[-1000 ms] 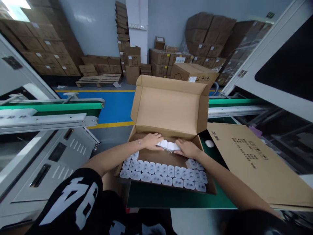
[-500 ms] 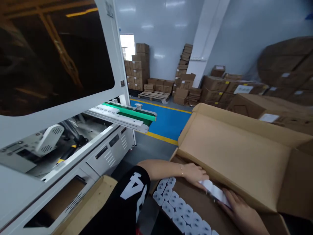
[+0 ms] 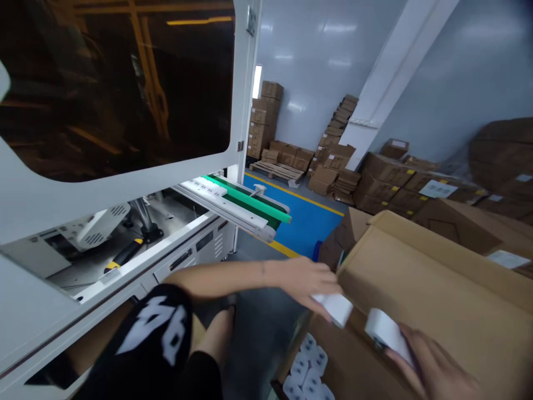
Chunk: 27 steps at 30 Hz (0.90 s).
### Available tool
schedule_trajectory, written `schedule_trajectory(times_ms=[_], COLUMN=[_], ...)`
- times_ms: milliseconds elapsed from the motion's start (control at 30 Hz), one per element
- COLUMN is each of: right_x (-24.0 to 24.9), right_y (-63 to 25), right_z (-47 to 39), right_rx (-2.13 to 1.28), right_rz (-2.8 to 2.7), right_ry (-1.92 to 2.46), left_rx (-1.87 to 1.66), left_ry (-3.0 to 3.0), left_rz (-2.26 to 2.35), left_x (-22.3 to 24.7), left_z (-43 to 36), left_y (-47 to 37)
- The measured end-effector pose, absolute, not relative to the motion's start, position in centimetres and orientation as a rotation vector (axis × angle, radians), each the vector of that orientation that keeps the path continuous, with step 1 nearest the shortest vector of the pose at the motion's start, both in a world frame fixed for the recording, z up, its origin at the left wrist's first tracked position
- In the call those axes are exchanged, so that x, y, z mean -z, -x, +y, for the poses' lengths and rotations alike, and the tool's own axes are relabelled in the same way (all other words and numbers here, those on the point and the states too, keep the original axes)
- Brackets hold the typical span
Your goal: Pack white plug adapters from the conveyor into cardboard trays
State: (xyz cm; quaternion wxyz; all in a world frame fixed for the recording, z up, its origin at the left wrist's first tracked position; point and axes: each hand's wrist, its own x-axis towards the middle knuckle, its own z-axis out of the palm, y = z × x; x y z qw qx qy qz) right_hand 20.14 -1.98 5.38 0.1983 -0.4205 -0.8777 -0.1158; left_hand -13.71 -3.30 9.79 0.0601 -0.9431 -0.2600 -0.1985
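My left hand (image 3: 310,283) is closed on a white block-shaped piece (image 3: 338,309) above the open cardboard box (image 3: 375,239). To its right, my right hand (image 3: 433,361) grips another white piece (image 3: 388,331), with a gap between the two pieces. Inside the box, several white rounded pieces (image 3: 310,369) stand in rows at the near left, with small dark marks on their tops. Brown cardboard shows beside them. Blur hides the finer detail of the held pieces.
On the left, a white machine (image 3: 145,189) has a dark window and a short conveyor with a green strip (image 3: 250,203) sticking out. Stacked cartons (image 3: 385,172) and a wooden pallet (image 3: 275,169) stand farther back. The raised box flap rises beyond my hands.
The white pieces, side by side between my hands before, are now apart, one in each hand. Both hands are raised higher over the box. The view has shifted left.
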Motion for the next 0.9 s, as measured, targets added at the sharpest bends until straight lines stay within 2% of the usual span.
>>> schedule_trajectory(times_ms=[67, 133, 267, 400, 533, 733, 833, 900], right_x=[-7.6, -9.2, -9.7, -8.0, -6.2, -5.1, -6.2, -7.5], right_y=[-12.2, -3.2, 13.4, 23.4, 26.8, 27.9, 27.3, 26.0], right_z=[-0.7, 1.1, 6.0, 10.3, 12.6, 14.8, 15.1, 14.6], right_rx=[0.332, 0.368, 0.420, 0.443, 0.494, 0.319, 0.150, 0.054], right_rz=[-2.529, -2.616, -2.685, -2.751, -2.731, -2.797, -2.725, -2.597], right_ry=[1.136, 1.058, 0.961, 1.026, 0.924, 0.522, 0.424, 0.665], left_rx=[0.592, 0.593, 0.605, 0.575, 0.460, 0.423, 0.590, 0.858], left_ry=[2.674, 2.535, 2.447, 2.398, 2.477, 2.628, 2.560, 2.300], left_rz=[-1.337, -1.559, -1.577, -1.566, -1.388, -1.334, -1.365, -1.423], left_x=[-11.3, -12.0, -11.9, -10.6, -8.1, -6.8, -8.3, -9.0], left_z=[-3.7, -3.0, 0.2, 3.8, 7.5, 10.6, 9.0, 6.1], left_y=[20.9, 26.7, 35.6, 45.1, 51.7, 53.1, 52.8, 52.0])
